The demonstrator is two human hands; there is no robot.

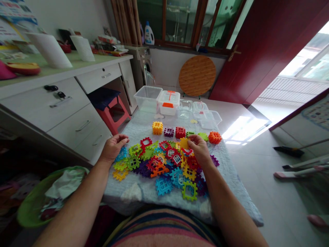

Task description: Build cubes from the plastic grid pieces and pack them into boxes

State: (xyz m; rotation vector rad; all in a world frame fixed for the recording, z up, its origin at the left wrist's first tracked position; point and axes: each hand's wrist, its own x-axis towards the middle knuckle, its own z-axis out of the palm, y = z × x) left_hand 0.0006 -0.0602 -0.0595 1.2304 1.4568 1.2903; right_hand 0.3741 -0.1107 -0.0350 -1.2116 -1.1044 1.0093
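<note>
My right hand (199,148) pinches a yellow interlocking building piece (184,143) between thumb and fingers, above the right part of the pile. At the pile's left edge is my left hand (113,146), its fingers curled together with nothing visible in them. A blue piece (121,154) lies just beside that hand. Between my forearms spreads a loose pile of notched plastic pieces, among them a lime frame (189,191) and a red window piece (177,159). Behind it stand a yellow stack (157,128), a purple stack (169,132), a red stack (180,132) and an orange stack (215,137).
A clear open bin (147,99) and a lidded box with orange latches (168,108) stand at the far end of the cloth-covered table (239,199), with smaller clear containers (212,118) alongside. A red stool (117,113) and a green basket (28,209) are on the left.
</note>
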